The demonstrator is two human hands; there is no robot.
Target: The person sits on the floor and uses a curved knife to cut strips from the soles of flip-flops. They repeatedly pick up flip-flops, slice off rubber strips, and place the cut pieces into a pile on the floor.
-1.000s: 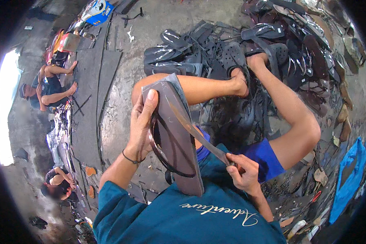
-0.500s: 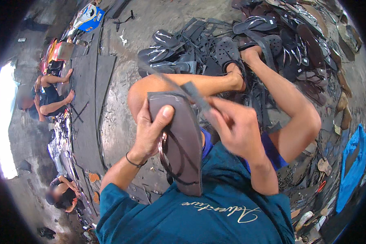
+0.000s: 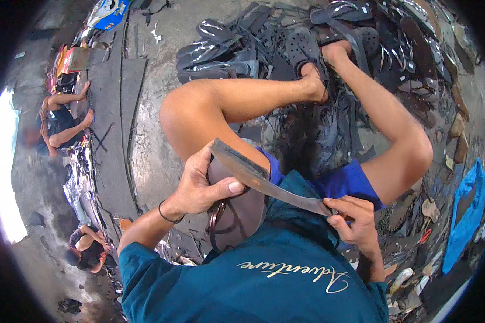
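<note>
My left hand grips a dark brown flip-flop, thumb pressed on its upper face near the end. The flip-flop is tilted, with its strap loop hanging beside my fingers. My right hand is closed on one end of a long, slightly curved knife. The blade slants up and left across the flip-flop's edge, its far end close to my left fingers. How firmly the blade touches the edge is hard to make out.
Several dark flip-flops and cut black strips lie by my feet, with a larger footwear pile to the right. Long dark sheets cover the floor at left, where two people sit. A blue cloth lies far right.
The knife has swung from above the flip-flop to lie across its edge. My right hand has moved down and right, and the flip-flop has tilted.
</note>
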